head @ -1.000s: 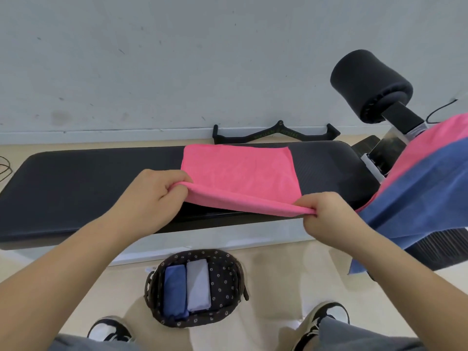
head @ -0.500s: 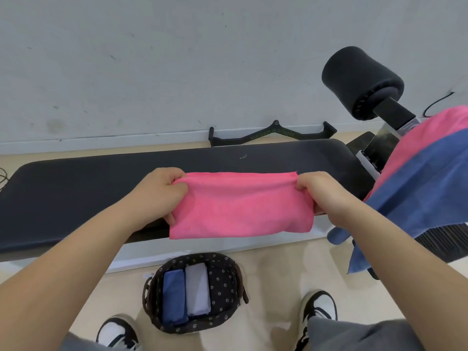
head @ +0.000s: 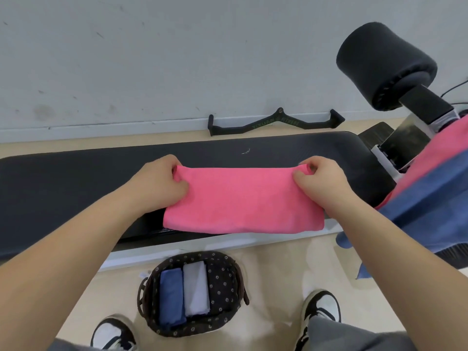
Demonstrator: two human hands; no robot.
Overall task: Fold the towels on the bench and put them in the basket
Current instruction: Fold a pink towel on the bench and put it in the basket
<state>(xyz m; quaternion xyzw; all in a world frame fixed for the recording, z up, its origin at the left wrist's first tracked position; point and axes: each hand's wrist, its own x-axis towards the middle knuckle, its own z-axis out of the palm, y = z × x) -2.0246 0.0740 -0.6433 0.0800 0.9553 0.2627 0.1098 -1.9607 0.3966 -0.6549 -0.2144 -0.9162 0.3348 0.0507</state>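
Left hand [head: 162, 184] and right hand [head: 323, 184] each pinch a far corner of the folded pink towel [head: 243, 201], lying at the counter's [head: 76, 188] near edge. Soft, light, floppy cloth, so corners are the hold; its near hem seems to overhang, hard to say.

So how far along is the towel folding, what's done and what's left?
Done: a folded blue towel and a grey towel lie side by side in the basket. In hand: the left hand and right hand pinch the far corners of the pink towel, folded over on the bench. Left: finish folding and basket it, then a second pink towel and a draped blue towel at the right.
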